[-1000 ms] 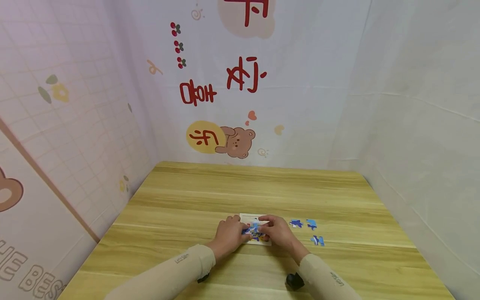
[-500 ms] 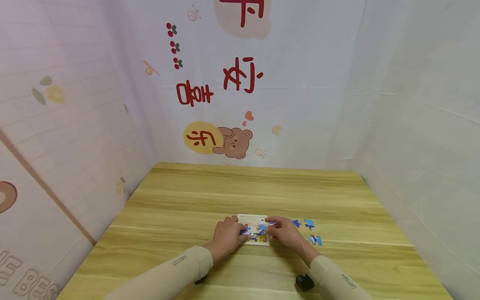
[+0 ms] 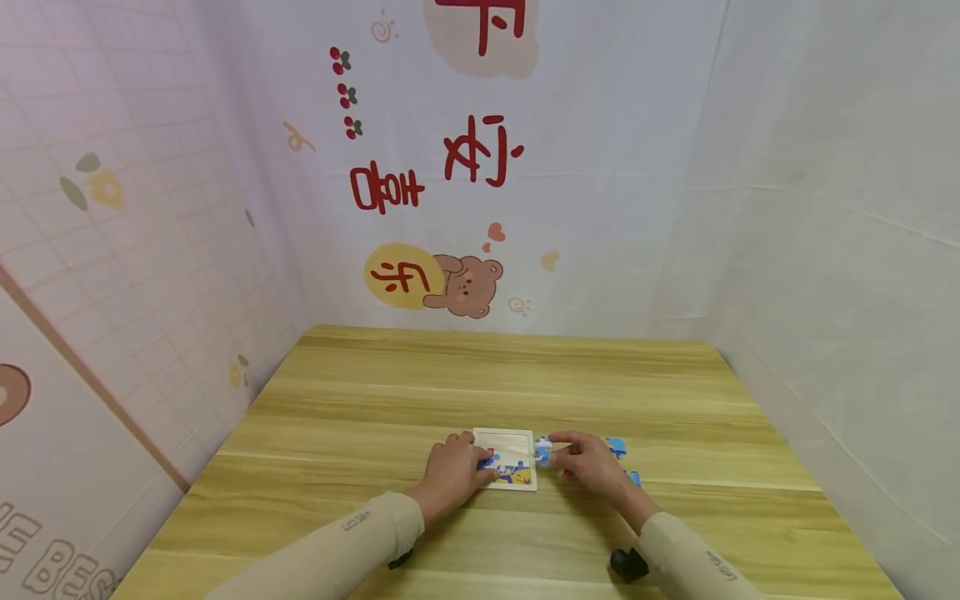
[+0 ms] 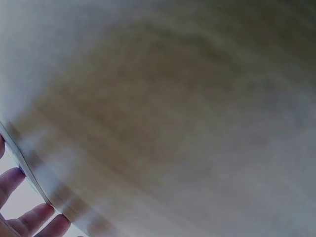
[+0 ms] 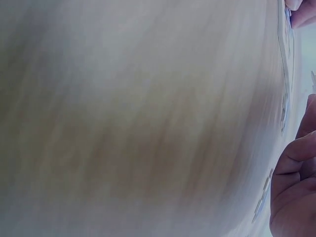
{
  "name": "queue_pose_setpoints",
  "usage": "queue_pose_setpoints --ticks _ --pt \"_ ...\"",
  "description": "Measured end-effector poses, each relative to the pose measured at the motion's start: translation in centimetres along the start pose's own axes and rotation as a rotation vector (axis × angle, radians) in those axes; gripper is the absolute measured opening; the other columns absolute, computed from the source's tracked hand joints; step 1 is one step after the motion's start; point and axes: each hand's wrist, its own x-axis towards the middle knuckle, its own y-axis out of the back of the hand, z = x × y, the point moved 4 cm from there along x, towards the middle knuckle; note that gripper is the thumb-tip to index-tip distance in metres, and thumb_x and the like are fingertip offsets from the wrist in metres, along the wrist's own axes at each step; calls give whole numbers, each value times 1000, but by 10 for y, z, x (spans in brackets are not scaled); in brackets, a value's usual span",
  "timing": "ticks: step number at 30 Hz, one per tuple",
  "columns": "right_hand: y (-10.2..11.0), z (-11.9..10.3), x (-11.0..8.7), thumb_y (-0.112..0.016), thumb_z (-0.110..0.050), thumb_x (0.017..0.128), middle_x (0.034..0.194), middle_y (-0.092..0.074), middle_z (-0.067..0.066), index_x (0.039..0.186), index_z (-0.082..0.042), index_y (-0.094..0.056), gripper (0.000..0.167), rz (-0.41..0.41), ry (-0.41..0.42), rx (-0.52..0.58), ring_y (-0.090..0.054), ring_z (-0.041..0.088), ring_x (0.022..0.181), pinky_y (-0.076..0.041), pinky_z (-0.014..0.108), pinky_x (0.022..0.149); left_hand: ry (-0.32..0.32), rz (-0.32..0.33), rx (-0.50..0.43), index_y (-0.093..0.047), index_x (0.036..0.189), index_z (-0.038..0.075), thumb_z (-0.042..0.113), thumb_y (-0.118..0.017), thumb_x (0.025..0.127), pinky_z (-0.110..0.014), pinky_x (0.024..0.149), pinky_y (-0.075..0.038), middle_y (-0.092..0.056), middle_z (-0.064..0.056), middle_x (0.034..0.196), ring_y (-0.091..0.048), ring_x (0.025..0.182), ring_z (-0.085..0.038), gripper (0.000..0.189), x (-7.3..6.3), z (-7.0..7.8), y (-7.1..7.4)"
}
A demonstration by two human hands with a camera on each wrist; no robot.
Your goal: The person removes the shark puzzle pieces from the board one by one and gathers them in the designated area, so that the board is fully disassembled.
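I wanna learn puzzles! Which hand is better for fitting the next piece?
Probably the right hand: it pinches a blue piece by the frame, with loose pieces nearby. The left hand rests at the frame's left side, perhaps steadying it.

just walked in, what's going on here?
Puzzle work by bare hand. The left hand rests on the left edge of the tray; the right hand pinches a blue piece by the tray's right edge. Placed pieces cover much of the tray's near part; its far part is bare. Loose pieces lie on the table to the right, partly hidden by that hand.
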Motion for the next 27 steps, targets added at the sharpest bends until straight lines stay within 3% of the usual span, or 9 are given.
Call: queue_pose_setpoints --ticks 9,17,27 --pt "16 5 -9 -70 -10 92 84 -63 6 128 2 -61 39 0 22 -18 -59 21 67 -50 31 59 4 4 4 -78 111 19 46 -73 87 -44 71 -46 -63 -7 107 -56 91 -25 37 -1 0 -4" --pt "36 11 -13 -70 -11 92 85 -64 7 127 1 -62 38 47 26 -60 -59 21 67 -47 30 55 -3 6 4 -78 111 18 45 -73 87 -43 68 -46 -62 -6 103 -55 87 -24 36 -1 1 -1" --pt "50 17 -18 -71 -11 91 84 -66 8 125 2 -63 37 46 42 -62 -60 21 67 -46 29 56 13 -8 5 -77 113 19 46 -73 87 -46 73 -47 -62 -7 107 -56 91 -25 38 -1 0 -1"
